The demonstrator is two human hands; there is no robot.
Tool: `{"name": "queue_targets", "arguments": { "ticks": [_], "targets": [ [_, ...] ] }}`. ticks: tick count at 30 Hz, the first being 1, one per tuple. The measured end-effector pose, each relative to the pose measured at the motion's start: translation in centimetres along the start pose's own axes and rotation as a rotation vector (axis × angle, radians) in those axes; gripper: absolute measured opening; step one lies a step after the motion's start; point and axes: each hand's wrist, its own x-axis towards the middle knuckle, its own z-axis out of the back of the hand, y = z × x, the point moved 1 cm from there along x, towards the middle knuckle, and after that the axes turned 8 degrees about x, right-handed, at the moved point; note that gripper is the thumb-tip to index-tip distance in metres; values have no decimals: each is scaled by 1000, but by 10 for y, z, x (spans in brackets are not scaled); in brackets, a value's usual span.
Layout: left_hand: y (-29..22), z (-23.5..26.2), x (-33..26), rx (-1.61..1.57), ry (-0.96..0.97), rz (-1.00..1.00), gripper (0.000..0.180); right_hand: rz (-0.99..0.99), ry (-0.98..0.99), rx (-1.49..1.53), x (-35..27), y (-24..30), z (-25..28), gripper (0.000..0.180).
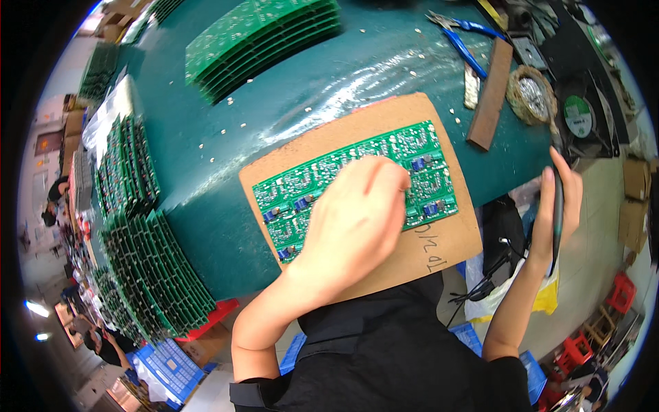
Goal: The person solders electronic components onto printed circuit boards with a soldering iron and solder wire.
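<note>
A green circuit board (350, 156) with several blue components lies on a brown cardboard sheet (439, 240) at the table's near edge. My left hand (360, 213) rests over the board's middle, its fingers curled into a pinch. Whatever they hold is hidden beneath the hand. Off to the right, my right hand (564, 199) is closed around a dark pen-like soldering iron (558, 213). The iron's far end points up beside a ring-shaped holder (513, 98) filled with silvery metal.
Stacked green boards (264, 41) stand at the back, and rows of upright boards (154, 275) line the left. Blue-handled pliers (461, 48), a brown bar (491, 96) and a black fan (583, 120) sit at the back right. Small pale bits dot the green tabletop (206, 226).
</note>
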Motion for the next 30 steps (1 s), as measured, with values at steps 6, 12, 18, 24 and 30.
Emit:
{"name": "queue_targets", "arguments": {
  "ticks": [6, 12, 18, 24, 30],
  "targets": [
    [51, 50, -23, 282, 133, 173, 23, -162, 32, 471, -36, 32, -12, 29],
    [25, 93, -33, -54, -94, 127, 16, -84, -76, 602, -23, 1, -18, 33],
    [18, 139, -76, 574, -529, 288, 18, -44, -34, 579, -15, 25, -31, 33],
    [100, 114, -125, 868, -499, 517, 16, -20, 42, 633, -28, 25, -33, 26],
    [106, 94, -124, 518, -357, 590, 16, -46, 73, 616, -47, 25, -21, 24]
  ]
}}
